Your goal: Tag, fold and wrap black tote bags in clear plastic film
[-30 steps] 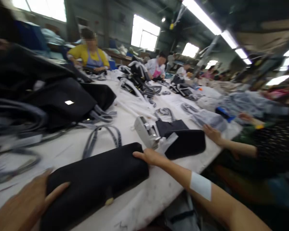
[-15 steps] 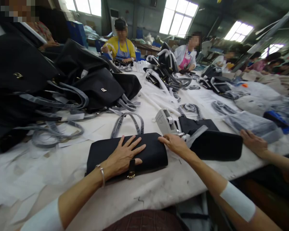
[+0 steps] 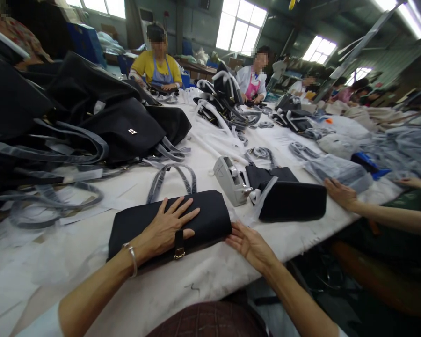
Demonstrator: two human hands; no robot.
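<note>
Handbag (image 3: 208, 210), black, lying at the near side of the tabletop (image 3: 217, 276), & we've got both hands on it! Left hand (image 3: 164, 229) is open, palm down, fingers spread flat over the top, thumb slipped under a small strap tab (image 3: 179, 238) w/ gold buckle (image 3: 179, 253) at the near edge; silver bracelet (image 3: 131, 260) on that wrist. Right hand (image 3: 250, 245), also open, palm partly up, fingers at the bag's right end. Wrapped handles (image 3: 171, 174) loop out the far side.

Just right & a bit far, there's a grey tape dispenser (image 3: 229, 181), then a 2nd black bag (image 3: 294, 201) on its side, w/ a co-worker's hand (image 3: 340, 194) near it, touching a plastic-wrapped packet (image 3: 344, 172). Blue item (image 3: 366, 164) just beyond, too blurred to ID.

Over left, a big pile of black bags (image 3: 122, 117), plus wrapped straps (image 3: 58, 203) & loose white sheets (image 3: 115, 194) lower down. Far side: person in yellow top (image 3: 156, 68), person w/ pink apron (image 3: 253, 84), & a heap of bags w/ white-wrapped handles (image 3: 224, 91) btwn them, slightly nearer.
</note>
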